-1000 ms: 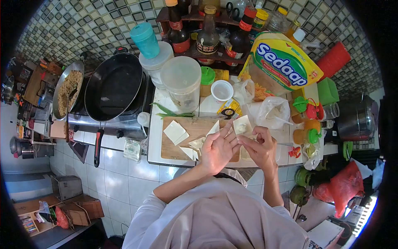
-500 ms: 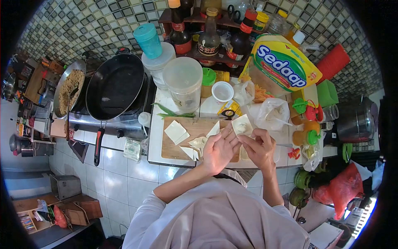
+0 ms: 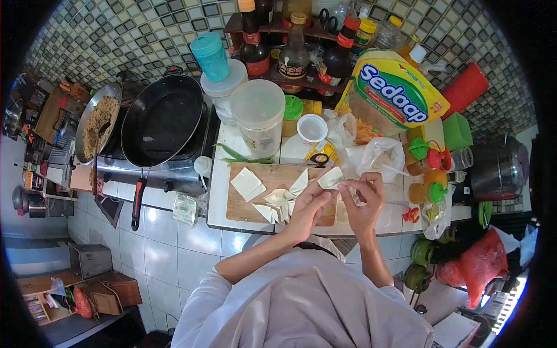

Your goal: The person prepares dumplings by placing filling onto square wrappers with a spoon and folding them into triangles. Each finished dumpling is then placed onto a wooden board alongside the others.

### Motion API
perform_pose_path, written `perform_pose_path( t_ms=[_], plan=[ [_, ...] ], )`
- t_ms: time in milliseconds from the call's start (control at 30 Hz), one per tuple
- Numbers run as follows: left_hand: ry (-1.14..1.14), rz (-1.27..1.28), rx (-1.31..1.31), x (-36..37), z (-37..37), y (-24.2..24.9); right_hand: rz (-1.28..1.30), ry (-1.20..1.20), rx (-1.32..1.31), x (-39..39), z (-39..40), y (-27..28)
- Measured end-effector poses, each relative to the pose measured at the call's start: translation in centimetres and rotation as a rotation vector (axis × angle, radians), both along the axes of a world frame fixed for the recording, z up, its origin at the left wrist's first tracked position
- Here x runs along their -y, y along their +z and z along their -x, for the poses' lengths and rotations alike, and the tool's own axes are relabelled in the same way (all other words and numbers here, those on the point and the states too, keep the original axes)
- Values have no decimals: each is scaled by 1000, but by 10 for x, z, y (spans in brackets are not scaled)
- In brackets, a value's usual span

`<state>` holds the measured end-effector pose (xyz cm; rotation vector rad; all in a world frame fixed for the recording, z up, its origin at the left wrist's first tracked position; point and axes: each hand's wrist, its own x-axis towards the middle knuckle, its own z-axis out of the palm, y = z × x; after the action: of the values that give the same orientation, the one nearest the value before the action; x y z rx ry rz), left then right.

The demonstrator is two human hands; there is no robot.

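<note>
A pale, thin wrapper [image 3: 331, 178] is held between my two hands above the right part of the wooden cutting board [image 3: 235, 213]. My left hand [image 3: 309, 212] supports its left side, with the fingers partly hidden behind the wrapper. At its right edge, the thumb and fingertips of my right hand [image 3: 364, 200] pinch it. Square wrappers [image 3: 248, 184] lie stacked at the board's left. Several folded, pointed pieces [image 3: 279, 198] sit on the board beside my left hand.
A black frying pan [image 3: 162, 119] and a pan of brown crumbly food [image 3: 101, 119] are on the stove at left. Behind the board stand a clear tub [image 3: 258, 119], a white cup [image 3: 312, 128] and scissors [image 3: 318, 158]. A plastic bag [image 3: 380, 159] lies at right.
The wrapper has gone from lying flat and open to looking folded over. My left hand has turned inward and its fingers have closed in around the wrapper.
</note>
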<state>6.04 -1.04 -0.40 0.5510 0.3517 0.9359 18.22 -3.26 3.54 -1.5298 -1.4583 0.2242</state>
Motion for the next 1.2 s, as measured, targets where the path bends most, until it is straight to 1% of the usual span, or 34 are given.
perform_pose_path(
  t_ms=[67,133,200,300,433,500,600,1000,1067,1200],
  plan=[
    [8,-14,-45,1,0,1,22,-30,-78,-3,2,-1],
    [16,-28,-90,2,1,8,2,-25,-74,-7,1,-7],
    [-21,18,-239,3,5,18,-20,-19,-71,-8,2,-7],
    [14,-14,-257,2,5,15,17,-80,-96,-8,5,-4],
    [16,6,-243,3,3,5,-12,-116,-127,-8,8,-7],
    [55,56,-158,5,2,4,-23,-124,-137,-8,10,-9],
    [82,97,-135,4,1,6,-38,-130,-149,-8,11,-12],
    [85,144,-99,3,1,1,-50,-120,-161,-14,14,-16],
    [87,155,-102,2,2,-1,26,-53,-248,-16,13,-11],
    [81,156,-142,2,2,0,93,1,-313,-14,6,-17]
  ],
)
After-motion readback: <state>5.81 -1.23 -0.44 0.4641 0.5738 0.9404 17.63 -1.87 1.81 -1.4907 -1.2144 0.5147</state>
